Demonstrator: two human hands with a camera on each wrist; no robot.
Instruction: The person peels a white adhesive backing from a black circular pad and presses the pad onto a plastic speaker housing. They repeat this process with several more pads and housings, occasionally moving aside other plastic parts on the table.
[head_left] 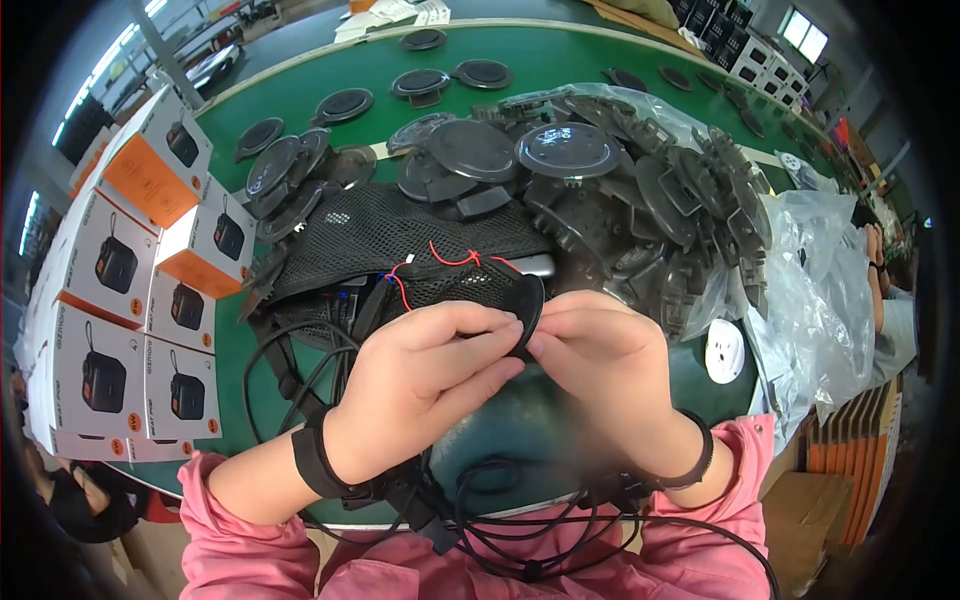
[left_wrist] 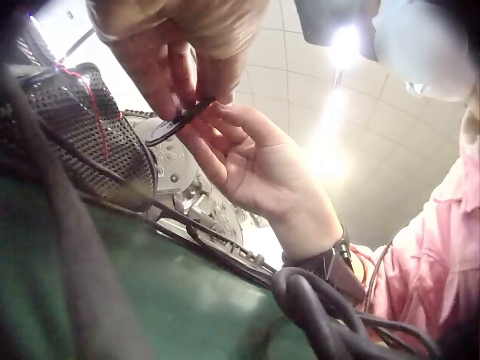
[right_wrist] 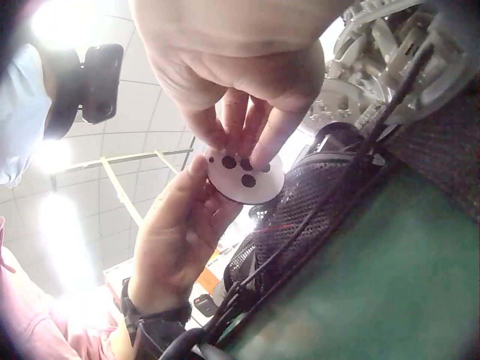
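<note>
Both hands hold a thin round disc (head_left: 526, 312) up over the near part of the table, roughly on edge. Its black side shows in the head view, while the right wrist view catches a white face (right_wrist: 259, 192) with several dark round holes. My left hand (head_left: 430, 360) pinches the disc between thumb and fingers from the left. The right hand (head_left: 610, 350) grips its right side, fingertips close to those of the left. Behind them lies a black mesh bag (head_left: 440, 228) with a red string (head_left: 455, 261) on it.
A heap of black round plastic housings (head_left: 640, 190) fills the middle and right. White product boxes (head_left: 105, 260) stack at left. A white disc with holes (head_left: 725, 351) lies right, by clear plastic bags (head_left: 820, 290). Black cables (head_left: 500, 490) loop between the forearms. More discs (head_left: 345, 105) sit farther back.
</note>
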